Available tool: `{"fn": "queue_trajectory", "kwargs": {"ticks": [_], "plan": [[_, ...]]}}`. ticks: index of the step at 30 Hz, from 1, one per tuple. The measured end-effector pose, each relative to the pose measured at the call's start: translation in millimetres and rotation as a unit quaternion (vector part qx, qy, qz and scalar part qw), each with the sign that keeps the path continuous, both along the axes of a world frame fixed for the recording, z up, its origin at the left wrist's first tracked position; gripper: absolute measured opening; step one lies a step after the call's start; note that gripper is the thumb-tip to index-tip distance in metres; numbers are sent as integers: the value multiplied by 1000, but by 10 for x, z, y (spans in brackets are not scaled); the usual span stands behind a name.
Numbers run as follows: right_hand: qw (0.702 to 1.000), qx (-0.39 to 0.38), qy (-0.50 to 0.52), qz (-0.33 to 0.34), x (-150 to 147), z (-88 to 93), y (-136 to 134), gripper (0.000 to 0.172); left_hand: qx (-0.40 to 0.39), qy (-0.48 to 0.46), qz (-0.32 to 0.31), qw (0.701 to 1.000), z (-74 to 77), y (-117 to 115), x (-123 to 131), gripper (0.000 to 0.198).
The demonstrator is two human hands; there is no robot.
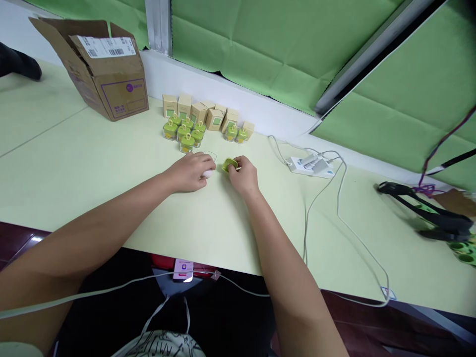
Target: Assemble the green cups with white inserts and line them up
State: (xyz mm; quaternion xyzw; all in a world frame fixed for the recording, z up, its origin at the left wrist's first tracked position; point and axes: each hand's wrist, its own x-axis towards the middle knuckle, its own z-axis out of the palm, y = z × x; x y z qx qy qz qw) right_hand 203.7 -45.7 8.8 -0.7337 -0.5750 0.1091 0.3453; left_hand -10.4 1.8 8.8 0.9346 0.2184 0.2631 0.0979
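Note:
Over the middle of the table (pixel 208 223), my left hand (pixel 189 172) is closed on a small white rounded object (pixel 207 173), mostly covered by the fingers. The clear rim of a glass jar (pixel 211 154) shows just past those fingers; whether the hand touches it I cannot tell. My right hand (pixel 245 176) pinches a green lid (pixel 229 164), tilted so that its hollow inside shows. Behind the left hand stand several small clear jars with green lids (pixel 186 144). Two more such jars (pixel 231 132) sit further right, in front of the small cartons.
Several small brown cartons (pixel 199 113) line the wall. An opened cardboard box (pixel 122 91) stands at the back left. To the right lie a white power strip (pixel 311 166) with cables, a black stand-like object (pixel 427 210) and green cup-like pieces (pixel 464 253). A phone (pixel 183 270) rests below the table edge.

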Motion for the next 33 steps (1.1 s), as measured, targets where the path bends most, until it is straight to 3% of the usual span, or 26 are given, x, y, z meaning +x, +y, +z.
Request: {"fn": "queue_trajectory", "kwargs": {"ticks": [6, 13, 20, 28, 33], "plan": [[999, 21, 29, 5, -34, 23, -7, 14, 35, 8, 16, 999, 54, 15, -59, 38], [994, 46, 101, 22, -74, 41, -10, 12, -29, -101, 25, 994, 143, -84, -27, 33], [939, 108, 298, 132, -224, 70, -9, 31, -50, -187, 46, 980, 115, -102, 22, 37], [888, 72, 410, 194, -337, 144, -78, 40, -163, -247, 6, 955, 84, -140, 55, 42], [873, 63, 446, 185, -344, 134, -69, 42, -290, -307, -7, 906, 80, -146, 107, 32]]}}
